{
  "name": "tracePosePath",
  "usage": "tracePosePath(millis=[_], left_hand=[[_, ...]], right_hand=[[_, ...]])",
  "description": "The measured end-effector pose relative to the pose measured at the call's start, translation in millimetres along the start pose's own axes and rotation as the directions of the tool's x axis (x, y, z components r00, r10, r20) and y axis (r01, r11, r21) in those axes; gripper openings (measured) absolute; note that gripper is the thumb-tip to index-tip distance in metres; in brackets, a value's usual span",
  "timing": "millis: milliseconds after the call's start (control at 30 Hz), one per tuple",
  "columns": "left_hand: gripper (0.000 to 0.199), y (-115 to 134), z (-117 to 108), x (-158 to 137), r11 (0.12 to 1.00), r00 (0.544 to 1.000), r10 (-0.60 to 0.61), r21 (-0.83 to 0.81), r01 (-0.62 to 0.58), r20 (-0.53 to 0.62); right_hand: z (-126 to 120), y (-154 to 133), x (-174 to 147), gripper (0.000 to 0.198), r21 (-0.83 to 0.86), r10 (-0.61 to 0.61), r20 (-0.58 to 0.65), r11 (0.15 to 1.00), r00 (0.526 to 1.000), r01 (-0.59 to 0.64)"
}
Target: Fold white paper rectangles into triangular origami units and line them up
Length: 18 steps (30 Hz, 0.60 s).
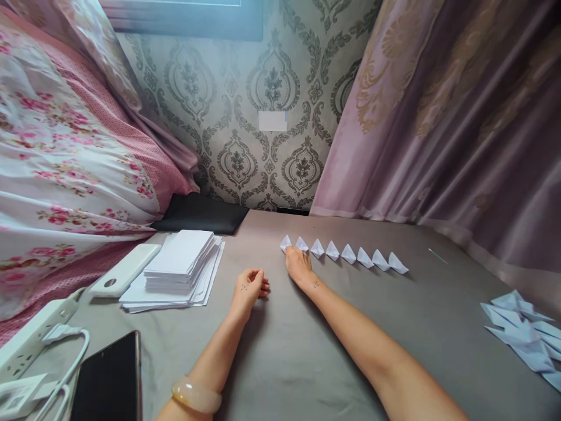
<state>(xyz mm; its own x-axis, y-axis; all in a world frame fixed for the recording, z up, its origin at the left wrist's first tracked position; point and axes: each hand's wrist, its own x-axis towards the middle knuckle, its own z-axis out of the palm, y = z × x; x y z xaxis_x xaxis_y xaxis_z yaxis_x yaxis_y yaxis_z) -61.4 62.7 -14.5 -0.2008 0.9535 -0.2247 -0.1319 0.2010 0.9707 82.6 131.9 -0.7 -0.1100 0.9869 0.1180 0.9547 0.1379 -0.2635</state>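
Looks like row alignment: right hand [300, 266] at left end of folded-paper row [348, 254] on far grey cloth [280, 356], fingertips hidden so can't tell if gripping; left hand [250, 287] relaxed, looks empty; next move probably calls for a light, straight nudge.

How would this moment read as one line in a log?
right hand: at left end of folded-paper row | left hand: loosely curled, between paper stack and right hand | phone: lower left
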Motion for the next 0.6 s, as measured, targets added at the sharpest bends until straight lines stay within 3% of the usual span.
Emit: tracePosePath(millis=[133,233,433,600], left_hand=[[0.031,0,0,0,1.000,1.000,0.009,0.012,-0.009,0.005],[0.031,1,-1,0,1.000,1.000,0.015,0.022,-0.016,0.009],[0.032,3,-3,-6,0.997,0.999,0.042,0.061,-0.044,0.033],[0.026,9,-1,-13,0.983,0.997,0.066,0.171,-0.073,0.049]], right_hand=[[-9,-2,-2,0.029,0.022,-0.001,-0.001,1.000,1.000,0.001],[-21,-6,-23,0.029,0.048,-0.023,-0.014,0.999,1.000,0.024],[-40,-3,-115,0.029,0.123,-0.127,0.038,0.985,0.991,0.121],[-36,22,-178,0.021,0.261,-0.234,0.072,0.943,0.970,0.208]])
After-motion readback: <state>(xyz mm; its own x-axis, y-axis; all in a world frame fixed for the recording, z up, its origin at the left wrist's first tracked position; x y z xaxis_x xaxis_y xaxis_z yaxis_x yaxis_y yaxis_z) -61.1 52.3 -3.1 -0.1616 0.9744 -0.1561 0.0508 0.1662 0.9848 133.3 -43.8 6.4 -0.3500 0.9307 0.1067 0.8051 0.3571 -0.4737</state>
